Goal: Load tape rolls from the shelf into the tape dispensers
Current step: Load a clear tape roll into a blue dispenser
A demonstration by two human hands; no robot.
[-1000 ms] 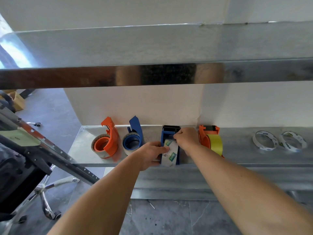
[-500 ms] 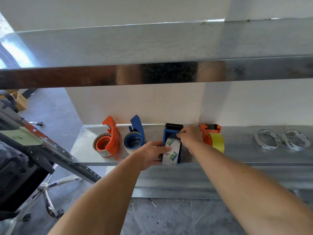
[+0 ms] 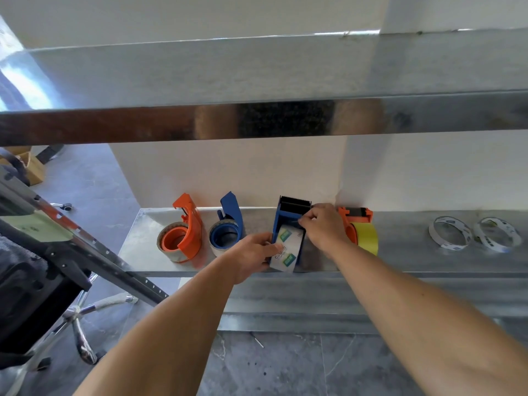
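A blue tape dispenser (image 3: 293, 214) stands on the metal shelf (image 3: 137, 247), with a white tape roll (image 3: 288, 250) printed with green labels seated in it. My left hand (image 3: 253, 260) grips the left side of that dispenser and roll. My right hand (image 3: 323, 228) pinches the tape end just above the roll, near the dispenser's black cutter. To the right stands an orange dispenser (image 3: 354, 215) loaded with yellow tape (image 3: 367, 238). To the left are an orange dispenser (image 3: 185, 232) and a blue dispenser (image 3: 228, 227), each holding a roll.
Two thin white tape rolls (image 3: 450, 232) (image 3: 497, 235) lie flat at the shelf's right end. An upper shelf (image 3: 257, 75) overhangs close above. A slanted metal rail (image 3: 94, 250) and an office chair base (image 3: 77, 315) sit at lower left over the grey floor.
The view shifted slightly. My right hand has moved a little away from the roll toward the cutter, still pinching the tape; the left hand keeps its hold.
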